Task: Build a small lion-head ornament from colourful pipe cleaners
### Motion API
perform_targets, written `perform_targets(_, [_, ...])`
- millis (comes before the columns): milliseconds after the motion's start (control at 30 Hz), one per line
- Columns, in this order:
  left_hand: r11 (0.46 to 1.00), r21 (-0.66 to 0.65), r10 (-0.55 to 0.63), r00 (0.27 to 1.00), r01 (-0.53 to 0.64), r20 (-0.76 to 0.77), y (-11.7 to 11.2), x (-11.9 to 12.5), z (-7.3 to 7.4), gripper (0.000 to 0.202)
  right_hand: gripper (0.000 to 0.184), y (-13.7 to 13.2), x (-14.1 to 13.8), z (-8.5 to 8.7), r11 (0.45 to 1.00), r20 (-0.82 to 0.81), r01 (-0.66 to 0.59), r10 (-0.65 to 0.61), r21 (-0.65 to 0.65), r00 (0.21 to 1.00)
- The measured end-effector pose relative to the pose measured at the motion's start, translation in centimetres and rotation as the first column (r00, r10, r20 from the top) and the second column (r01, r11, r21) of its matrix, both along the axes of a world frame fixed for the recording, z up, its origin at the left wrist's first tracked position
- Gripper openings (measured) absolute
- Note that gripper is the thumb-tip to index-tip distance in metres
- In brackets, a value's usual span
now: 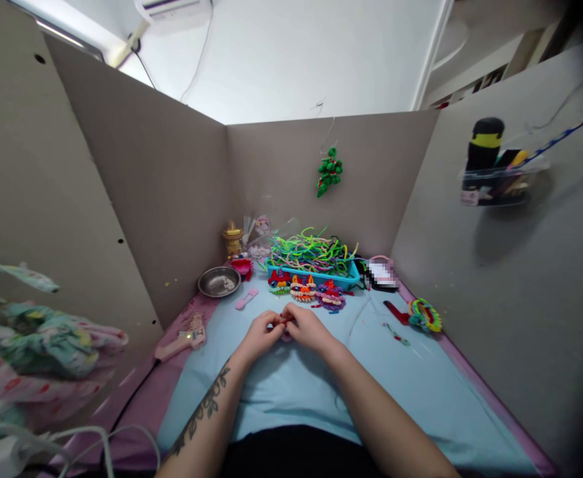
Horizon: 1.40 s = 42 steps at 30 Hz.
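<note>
My left hand (260, 335) and my right hand (307, 328) meet over the middle of the light blue mat (421, 385). Both have their fingers pinched together on a small red and pink piece (285, 322) held between them. Most of the piece is hidden by my fingers. Just beyond my hands lie three finished colourful pipe-cleaner figures (304, 289) in a row. Behind those stands a blue tray (351, 272) heaped with green and yellow pipe cleaners (311, 251).
A pink glue gun (182, 342) lies at the left edge. A metal bowl (218, 281), a small pink tool (246, 298), a coiled multicolour bundle (425, 315) and a red clip (396, 312) lie around. Cardboard walls enclose the desk; a green ornament (329, 171) hangs at the back.
</note>
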<state>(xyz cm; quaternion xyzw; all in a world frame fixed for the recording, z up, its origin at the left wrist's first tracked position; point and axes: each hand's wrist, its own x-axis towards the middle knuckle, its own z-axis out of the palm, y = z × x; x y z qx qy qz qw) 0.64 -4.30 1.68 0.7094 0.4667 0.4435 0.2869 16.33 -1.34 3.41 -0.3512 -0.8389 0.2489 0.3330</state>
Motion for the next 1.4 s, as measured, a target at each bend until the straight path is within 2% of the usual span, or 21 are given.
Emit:
perform_targets(167, [0.999, -0.043, 0.036, 0.998, -0.034, 0.060, 0.14, 0.10, -0.47, 0.014, 0.020, 0.27, -0.01, -0.47, 0.997, -0.143, -0.004, -0.007, -0.072, 0.990])
perform_targets(300, [0.997, -0.079, 0.016, 0.988, -0.004, 0.151, 0.11, 0.31, -0.53, 0.014, 0.019, 0.30, -0.07, -0.46, 0.985, -0.237, -0.034, -0.007, -0.166, 0.971])
perform_targets(433, [0.995, -0.097, 0.009, 0.982, 0.010, 0.188, 0.03, 0.48, -0.39, 0.013, 0.019, 0.17, -0.14, -0.25, 0.979, -0.289, -0.049, -0.010, -0.198, 0.957])
perform_targets(733, [0.994, -0.101, 0.041, 0.991, -0.028, 0.127, 0.03, 0.55, -0.21, 0.009, 0.024, 0.38, -0.10, -0.57, 0.976, -0.312, -0.101, 0.035, -0.196, 0.950])
perform_targets(967, [0.995, -0.080, 0.059, 0.996, -0.054, 0.067, 0.12, 0.47, -0.66, 0.008, 0.018, 0.19, 0.11, 0.01, 0.994, -0.200, -0.053, 0.032, -0.100, 0.979])
perform_targets(1233, [0.998, -0.034, 0.053, 0.997, -0.051, 0.048, -0.21, 0.54, -0.06, 0.012, 0.011, 0.26, -0.08, 0.09, 0.991, -0.238, -0.002, -0.032, -0.138, 0.971])
perform_targets(1400, [0.996, -0.052, 0.076, 0.994, -0.072, 0.077, -0.06, 0.82, -0.25, 0.016, 0.012, 0.44, 0.05, -0.01, 0.985, -0.271, -0.028, -0.020, -0.171, 0.962])
